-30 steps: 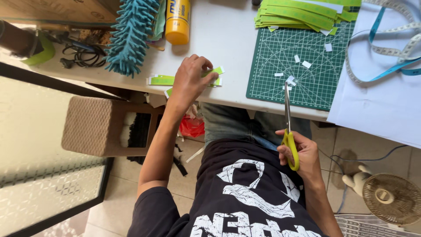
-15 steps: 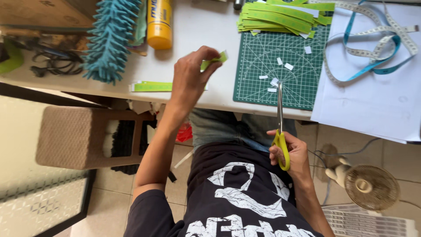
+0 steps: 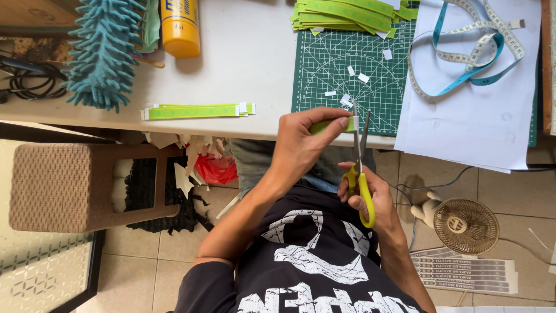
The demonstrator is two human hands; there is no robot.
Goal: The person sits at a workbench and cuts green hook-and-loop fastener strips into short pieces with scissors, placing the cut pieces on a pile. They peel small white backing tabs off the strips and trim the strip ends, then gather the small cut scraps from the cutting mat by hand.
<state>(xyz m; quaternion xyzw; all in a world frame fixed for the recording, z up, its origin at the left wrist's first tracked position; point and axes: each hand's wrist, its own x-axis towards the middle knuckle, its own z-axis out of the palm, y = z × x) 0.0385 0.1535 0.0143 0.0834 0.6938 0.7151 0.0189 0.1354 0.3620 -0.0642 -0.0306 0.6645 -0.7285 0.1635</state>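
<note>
My left hand (image 3: 304, 142) pinches a green paper strip (image 3: 330, 125) at the table's front edge. My right hand (image 3: 373, 197) grips yellow-handled scissors (image 3: 360, 168); their blades stand apart around the strip's right end. A small stack of green strips (image 3: 197, 110) lies on the white table (image 3: 243, 64) to the left. More green strips (image 3: 347, 13) are piled at the top of the green cutting mat (image 3: 324, 69), which carries several small white paper scraps (image 3: 354, 72).
A measuring tape (image 3: 463, 52) lies on a white sheet (image 3: 475, 116) at right. A yellow bottle (image 3: 179, 26) and a teal duster (image 3: 104, 52) sit at left. Below are a woven stool (image 3: 63, 185), paper offcuts (image 3: 185, 174), a red bag (image 3: 215, 169) and a small fan (image 3: 466, 226).
My left hand brought a green strip from the left stack across to the scissors. The scissors' blades now straddle the strip's end. The camera view shifted left.
</note>
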